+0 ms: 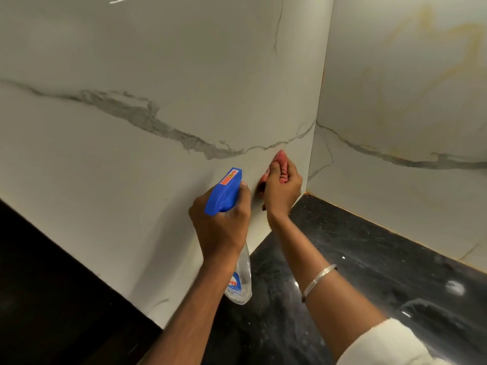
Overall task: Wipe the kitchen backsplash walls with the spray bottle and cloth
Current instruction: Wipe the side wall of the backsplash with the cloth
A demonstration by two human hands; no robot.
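Pink cloth, bunched in the curled fingers of the right hand, pressed against the white marble backsplash near its corner with the side wall; just left, the left hand clamped round the neck of the spray bottle, blue nozzle toward the backsplash; black countertop beneath; bangle on the right wrist.

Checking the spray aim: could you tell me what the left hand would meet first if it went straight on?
The left hand would probably meet the backsplash wall, beyond the spray bottle and left of the cloth; depth unclear.
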